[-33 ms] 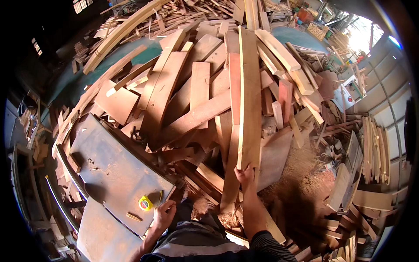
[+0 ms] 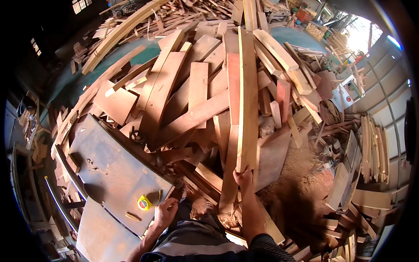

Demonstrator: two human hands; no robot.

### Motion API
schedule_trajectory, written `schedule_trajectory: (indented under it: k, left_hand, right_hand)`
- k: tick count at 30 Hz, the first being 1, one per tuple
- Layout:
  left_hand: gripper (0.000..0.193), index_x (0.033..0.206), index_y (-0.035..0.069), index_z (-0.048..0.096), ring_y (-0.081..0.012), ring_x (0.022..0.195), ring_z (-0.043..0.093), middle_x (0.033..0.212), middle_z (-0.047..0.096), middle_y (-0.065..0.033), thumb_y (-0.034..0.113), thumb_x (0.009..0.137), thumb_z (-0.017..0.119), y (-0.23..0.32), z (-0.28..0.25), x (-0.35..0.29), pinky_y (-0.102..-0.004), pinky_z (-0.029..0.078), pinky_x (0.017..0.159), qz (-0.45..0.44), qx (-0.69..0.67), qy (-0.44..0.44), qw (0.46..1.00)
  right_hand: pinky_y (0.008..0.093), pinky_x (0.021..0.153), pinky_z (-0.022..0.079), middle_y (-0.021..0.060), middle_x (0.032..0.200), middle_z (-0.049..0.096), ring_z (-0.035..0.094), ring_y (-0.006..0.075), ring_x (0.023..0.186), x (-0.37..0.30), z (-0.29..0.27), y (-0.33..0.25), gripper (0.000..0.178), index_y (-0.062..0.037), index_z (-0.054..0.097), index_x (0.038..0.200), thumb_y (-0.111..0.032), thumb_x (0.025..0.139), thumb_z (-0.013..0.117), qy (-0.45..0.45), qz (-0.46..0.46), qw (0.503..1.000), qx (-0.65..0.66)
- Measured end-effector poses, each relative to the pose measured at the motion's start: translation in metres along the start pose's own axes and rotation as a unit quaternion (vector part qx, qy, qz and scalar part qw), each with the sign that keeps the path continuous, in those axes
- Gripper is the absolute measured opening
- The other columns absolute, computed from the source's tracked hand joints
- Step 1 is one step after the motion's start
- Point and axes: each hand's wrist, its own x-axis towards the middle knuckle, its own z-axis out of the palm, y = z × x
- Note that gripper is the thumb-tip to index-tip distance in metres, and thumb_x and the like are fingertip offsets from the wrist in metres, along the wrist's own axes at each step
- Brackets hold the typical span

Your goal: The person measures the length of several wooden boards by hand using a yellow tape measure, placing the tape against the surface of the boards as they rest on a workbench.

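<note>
A long pale plank (image 2: pixel 247 105) stretches away from me over the wood pile. My right hand (image 2: pixel 243 178) is closed round its near end, with the thumb on the upper side. My left hand (image 2: pixel 166 212) is curled at the edge of a worn grey metal machine table (image 2: pixel 118 163); whatever its fingers may hold is hidden. Beside it on that table lie a yellow tape measure (image 2: pixel 144 202) and a short wooden piece (image 2: pixel 133 216). Under and beside the long plank is a reddish board (image 2: pixel 233 87).
Heaped boards (image 2: pixel 198 94) of mixed lengths fill the middle ahead. Sawdust (image 2: pixel 301 168) covers the ground at right, near a metal-edged frame (image 2: pixel 349 170). Upright strips (image 2: pixel 376 148) lean by the right wall. A handwheel (image 2: pixel 137 136) sits behind the machine table.
The long plank's near end and my right hand have come slightly toward me. My left hand stays by the table edge.
</note>
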Motion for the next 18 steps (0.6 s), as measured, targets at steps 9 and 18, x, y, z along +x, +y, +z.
schedule_trajectory:
  k: [9, 18]
  left_hand:
    - [0.031, 0.117, 0.001, 0.067, -0.0272, 0.093, 0.074, 0.102, 0.074, -0.0167, 0.021, 0.093, 0.069, 0.069, 0.069, 0.073, -0.0352, 0.057, 0.078, 0.052, -0.015, -0.171, 0.984]
    - [0.067, 0.145, -0.008, 0.046, -0.0152, 0.109, 0.063, 0.121, 0.068, -0.0149, 0.029, 0.096, 0.074, 0.073, 0.135, 0.127, -0.0302, 0.051, 0.097, 0.013, -0.147, -0.299, 0.943]
  right_hand:
    - [0.0371, 0.062, 0.054, 0.0018, 0.085, 0.068, 0.066, 0.0193, 0.076, -0.175, -0.098, 0.051, 0.041, -0.0172, 0.065, 0.106, -0.053, 0.106, 0.046, 0.008, 0.093, 0.994, 0.057]
    - [0.0330, 0.047, 0.044, 0.0018, 0.060, 0.056, 0.054, 0.0186, 0.053, -0.273, -0.139, 0.071, 0.040, -0.0152, 0.066, 0.088, -0.048, 0.104, 0.051, 0.126, 0.049, 0.990, -0.026]
